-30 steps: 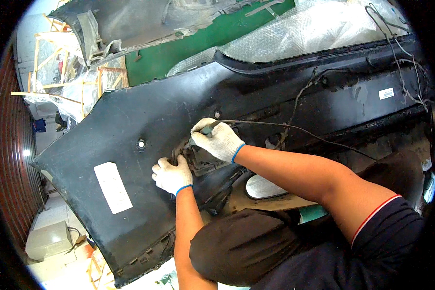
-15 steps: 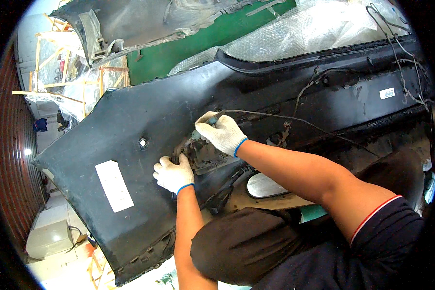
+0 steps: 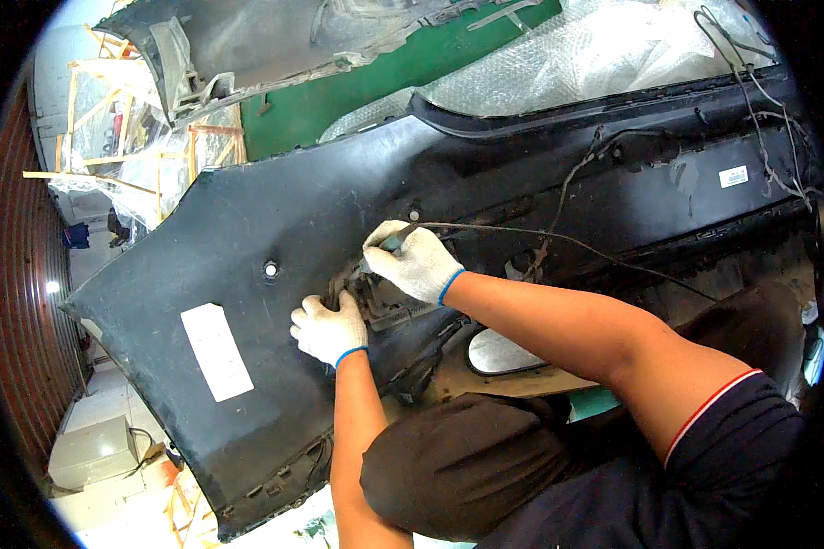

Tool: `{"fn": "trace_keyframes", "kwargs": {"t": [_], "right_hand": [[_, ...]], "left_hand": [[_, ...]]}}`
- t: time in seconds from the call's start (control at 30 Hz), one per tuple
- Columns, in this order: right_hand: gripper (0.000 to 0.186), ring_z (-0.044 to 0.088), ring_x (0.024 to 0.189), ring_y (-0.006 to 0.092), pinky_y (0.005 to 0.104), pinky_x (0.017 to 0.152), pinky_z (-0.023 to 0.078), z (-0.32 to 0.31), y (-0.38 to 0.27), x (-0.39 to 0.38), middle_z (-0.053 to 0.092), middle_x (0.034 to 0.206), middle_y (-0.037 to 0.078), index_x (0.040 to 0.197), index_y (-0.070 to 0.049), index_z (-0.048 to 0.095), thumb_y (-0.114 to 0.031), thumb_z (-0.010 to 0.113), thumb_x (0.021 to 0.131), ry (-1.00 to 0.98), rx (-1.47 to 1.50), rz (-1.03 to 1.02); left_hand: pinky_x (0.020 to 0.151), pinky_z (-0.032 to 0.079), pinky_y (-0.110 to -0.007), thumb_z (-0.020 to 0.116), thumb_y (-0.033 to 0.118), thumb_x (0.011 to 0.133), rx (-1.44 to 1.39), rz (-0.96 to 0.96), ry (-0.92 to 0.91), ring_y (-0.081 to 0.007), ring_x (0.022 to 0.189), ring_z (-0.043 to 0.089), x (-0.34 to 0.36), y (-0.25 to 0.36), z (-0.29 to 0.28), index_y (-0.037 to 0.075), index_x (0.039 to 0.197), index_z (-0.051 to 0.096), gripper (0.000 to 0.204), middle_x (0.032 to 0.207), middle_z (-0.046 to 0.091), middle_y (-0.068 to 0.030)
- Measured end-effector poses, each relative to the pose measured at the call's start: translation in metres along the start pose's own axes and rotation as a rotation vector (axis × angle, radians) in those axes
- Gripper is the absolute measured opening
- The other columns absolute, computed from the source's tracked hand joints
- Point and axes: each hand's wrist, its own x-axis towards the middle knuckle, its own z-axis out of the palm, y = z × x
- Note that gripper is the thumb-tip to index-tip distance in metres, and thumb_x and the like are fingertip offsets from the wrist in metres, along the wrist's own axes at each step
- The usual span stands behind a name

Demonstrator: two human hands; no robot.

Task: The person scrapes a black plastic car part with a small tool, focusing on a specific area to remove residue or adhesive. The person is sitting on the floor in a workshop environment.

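Note:
A large black moulded plastic panel (image 3: 183, 238), like a vehicle bumper, lies beneath both gloved hands. My right hand (image 3: 415, 263) is closed round a grey-green tool handle (image 3: 395, 240), from which a dark cord (image 3: 504, 229) trails off to the right. The tool's tip is hidden, low over a dirty rectangular bracket (image 3: 398, 311) on the panel. My left hand (image 3: 330, 328) rests just left of that bracket, fingers bent but apart on the plastic, thumb at the bracket's edge. White studs (image 3: 270, 269) stand out from the panel, and a blank-looking white sheet (image 3: 215, 352) lies on it at left.
A second dark plastic part (image 3: 247, 41) lies beyond, by a green surface (image 3: 293, 114) and bubble wrap (image 3: 595, 55). Wrapped wooden frames (image 3: 110, 156) and a beige box (image 3: 92, 453) are at left. Loose wires (image 3: 751, 110) hang at far right. My dark-trousered knee sits at the lower edge.
My right hand with the tool rose slightly half a second ago, hiding the upper stud, and has since dropped back a little, uncovering it. My left hand has stayed in place.

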Motion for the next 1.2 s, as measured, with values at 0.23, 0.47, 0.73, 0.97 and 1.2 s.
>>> {"fn": "trace_keyframes", "kwargs": {"t": [0.23,0.47,0.73,0.97,1.2], "right_hand": [[0.012,0.073,0.095,0.0290,0.0400,0.087,0.059,0.010,0.009,-0.004,0.073,0.101,0.012,0.101,-0.008,0.074,-0.016,0.077,0.093,0.065,-0.049,-0.195],[0.011,0.073,0.095,0.0271,0.0388,0.087,0.059,0.011,0.011,-0.004,0.074,0.101,0.011,0.103,-0.007,0.074,-0.014,0.077,0.094,0.089,-0.093,-0.194],[0.017,0.071,0.090,0.0172,0.0348,0.084,0.057,0.001,0.003,0.003,0.077,0.097,0.008,0.105,-0.004,0.075,-0.020,0.071,0.100,0.024,0.139,0.089],[0.016,0.072,0.090,0.0199,0.0357,0.084,0.057,0.001,0.000,-0.004,0.076,0.097,0.010,0.105,-0.004,0.075,-0.019,0.072,0.100,0.007,0.105,0.073],[0.015,0.073,0.092,0.0238,0.0372,0.085,0.058,0.004,0.003,-0.009,0.074,0.100,0.012,0.105,-0.004,0.075,-0.018,0.073,0.100,0.034,0.009,-0.035]], "left_hand": [[0.091,0.057,-0.055,0.085,0.048,0.081,0.020,-0.013,-0.005,-0.0420,0.113,0.066,0.002,0.001,0.001,0.009,0.115,0.075,0.052,0.120,0.069,-0.0188],[0.089,0.056,-0.055,0.085,0.044,0.082,-0.029,0.012,-0.022,-0.0417,0.112,0.064,0.001,-0.002,0.000,0.008,0.114,0.075,0.049,0.118,0.068,-0.0183],[0.091,0.056,-0.055,0.086,0.044,0.083,-0.011,0.004,-0.031,-0.0416,0.113,0.063,0.000,-0.002,-0.001,0.008,0.117,0.074,0.051,0.121,0.066,-0.0183],[0.090,0.056,-0.055,0.086,0.044,0.083,-0.011,0.012,-0.023,-0.0415,0.114,0.063,0.000,-0.002,-0.002,0.008,0.116,0.074,0.050,0.120,0.066,-0.0183],[0.091,0.056,-0.055,0.086,0.043,0.083,-0.030,0.022,-0.033,-0.0419,0.115,0.063,0.001,-0.005,-0.001,0.007,0.116,0.074,0.050,0.120,0.066,-0.0190]]}}
